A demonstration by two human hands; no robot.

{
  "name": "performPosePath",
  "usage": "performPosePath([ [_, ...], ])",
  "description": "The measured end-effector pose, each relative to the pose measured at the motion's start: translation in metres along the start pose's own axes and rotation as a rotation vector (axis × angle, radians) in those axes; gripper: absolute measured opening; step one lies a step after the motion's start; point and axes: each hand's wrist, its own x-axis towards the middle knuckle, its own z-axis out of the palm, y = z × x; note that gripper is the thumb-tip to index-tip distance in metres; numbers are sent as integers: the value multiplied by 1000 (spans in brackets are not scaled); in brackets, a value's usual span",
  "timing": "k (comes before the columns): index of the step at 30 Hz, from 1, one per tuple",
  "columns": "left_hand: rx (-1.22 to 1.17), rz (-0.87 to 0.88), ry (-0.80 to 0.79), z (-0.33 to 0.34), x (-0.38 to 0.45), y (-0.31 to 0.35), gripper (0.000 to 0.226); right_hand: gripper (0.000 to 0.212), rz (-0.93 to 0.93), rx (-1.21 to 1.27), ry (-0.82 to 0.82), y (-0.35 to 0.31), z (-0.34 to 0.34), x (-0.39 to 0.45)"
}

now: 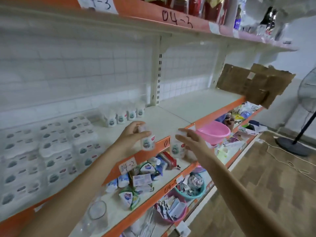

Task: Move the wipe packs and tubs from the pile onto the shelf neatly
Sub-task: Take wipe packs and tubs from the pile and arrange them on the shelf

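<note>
The left hand (135,134) curls its fingers round one small tub (147,141) and the right hand (191,139) round another (177,148), both upright over the shelf (179,106) edge; probably to extend the far tub row (124,115) rightward, beside the stacked wipe packs (56,151).

Stacked wipe packs (51,151) blurred; tub (148,141) top hidden by left hand (135,132).

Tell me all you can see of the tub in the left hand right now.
The tub is a small white cylinder, plastic by the look, with a round greenish picture and a red tag on its label. It hangs upright, above the orange front edge of the shelf, not set down. The left hand grips its top from above; nothing else touches it.
</note>
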Motion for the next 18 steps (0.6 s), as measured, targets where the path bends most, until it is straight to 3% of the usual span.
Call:
performPosePath([
  [3, 113, 3, 95, -1, 37, -1, 62, 42, -30, -15, -97, -2, -1, 67],
  [7, 139, -16, 294, 2, 85, -8, 45, 44, -54, 2, -243, -2, -1, 149],
  [12, 120, -69, 559, 7, 124, -25, 48, 41, -37, 25, -459, 6, -3, 231],
  [18, 111, -75, 687, 10, 140, -33, 42, 50, -30, 10, -570, 21, 21, 281],
])
